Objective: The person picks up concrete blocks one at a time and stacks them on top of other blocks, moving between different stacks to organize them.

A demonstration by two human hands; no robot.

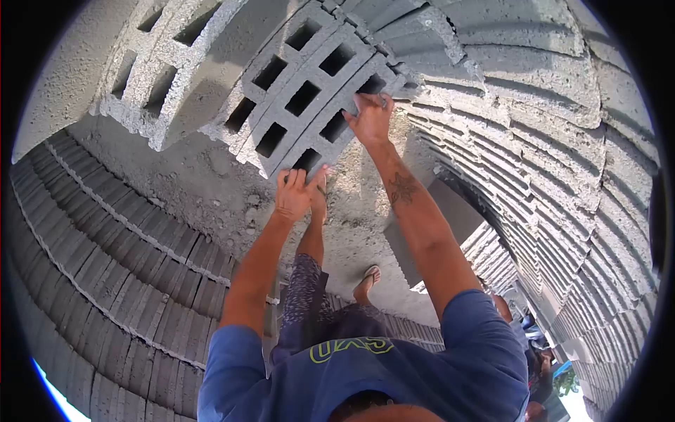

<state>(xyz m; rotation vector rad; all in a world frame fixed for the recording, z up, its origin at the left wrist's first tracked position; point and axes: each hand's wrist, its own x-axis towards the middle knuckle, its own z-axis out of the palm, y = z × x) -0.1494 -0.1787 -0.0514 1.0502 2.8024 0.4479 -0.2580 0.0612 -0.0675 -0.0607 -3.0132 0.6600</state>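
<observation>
A grey concrete hollow block (321,145) with three rectangular holes is the nearest of several pressed side by side. My left hand (295,193) has its fingers curled over the near lower end of this block, beside its lowest hole. At the opposite end, my right hand (371,119) grips the same block, with fingers bent at the upper hole and the thumb near the middle one. The fingertips of both hands are partly hidden. Right behind it, more hollow blocks (287,118) stand with their holes facing me.
Another group of hollow blocks (140,63) stands at upper left. Tall stacked block walls curve along the right (548,155) and left (119,274). Rubble (246,204) lies on the dusty ground (344,246). A smooth grey slab (450,218) stands near my right forearm. People appear at lower right.
</observation>
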